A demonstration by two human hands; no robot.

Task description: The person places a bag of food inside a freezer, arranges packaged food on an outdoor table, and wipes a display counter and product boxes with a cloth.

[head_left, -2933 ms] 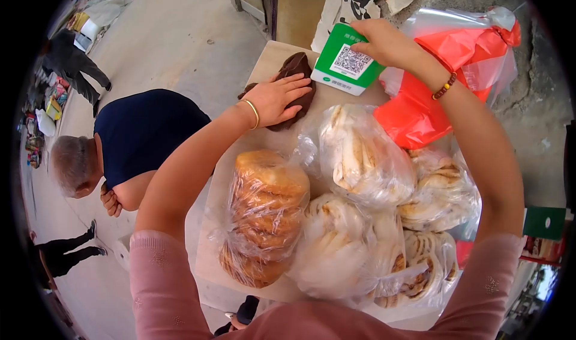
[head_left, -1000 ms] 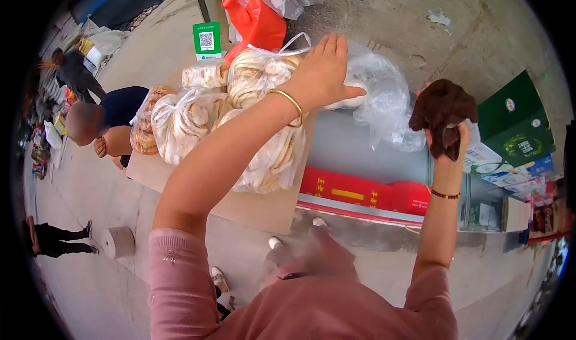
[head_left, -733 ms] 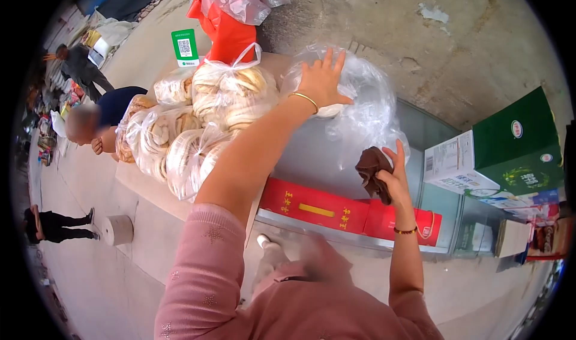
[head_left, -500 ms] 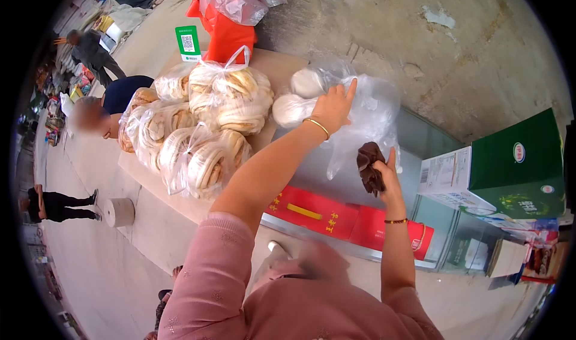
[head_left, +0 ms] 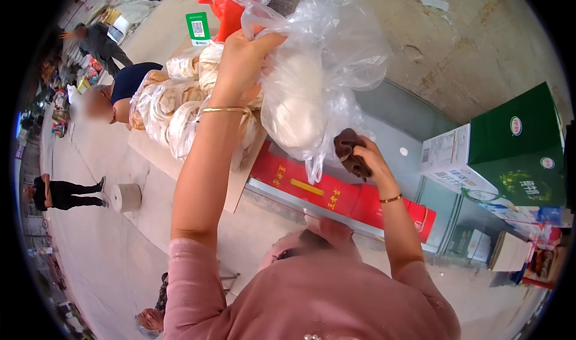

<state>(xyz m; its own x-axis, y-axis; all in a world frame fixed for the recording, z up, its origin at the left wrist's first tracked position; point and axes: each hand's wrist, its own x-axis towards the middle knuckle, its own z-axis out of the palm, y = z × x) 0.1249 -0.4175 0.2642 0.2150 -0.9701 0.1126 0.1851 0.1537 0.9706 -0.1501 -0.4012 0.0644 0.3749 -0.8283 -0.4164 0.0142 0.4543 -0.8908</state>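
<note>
My left hand (head_left: 243, 64) is closed on the top of a clear plastic bag (head_left: 342, 40), which is lifted above the counter. White steamed buns (head_left: 300, 121) show through the plastic, hanging below and beside my fingers. My right hand (head_left: 373, 159) grips a crumpled dark brown cloth (head_left: 350, 154), near the bag's lower end; whether it touches the plastic I cannot tell. Twisted bread rolls in clear bags (head_left: 180, 109) lie left of my left hand, partly hidden by my forearm.
A red box (head_left: 306, 184) lies along the glass counter (head_left: 393, 133). To the right stands a green and white carton (head_left: 516, 142). A green QR-code card (head_left: 198, 28) stands by a red bag (head_left: 227, 10). Other people (head_left: 66, 190) are off to the left.
My left hand has taken hold of the clear bag and raised it with the buns, toward the left. My right hand has shifted slightly left, still holding the brown cloth.
</note>
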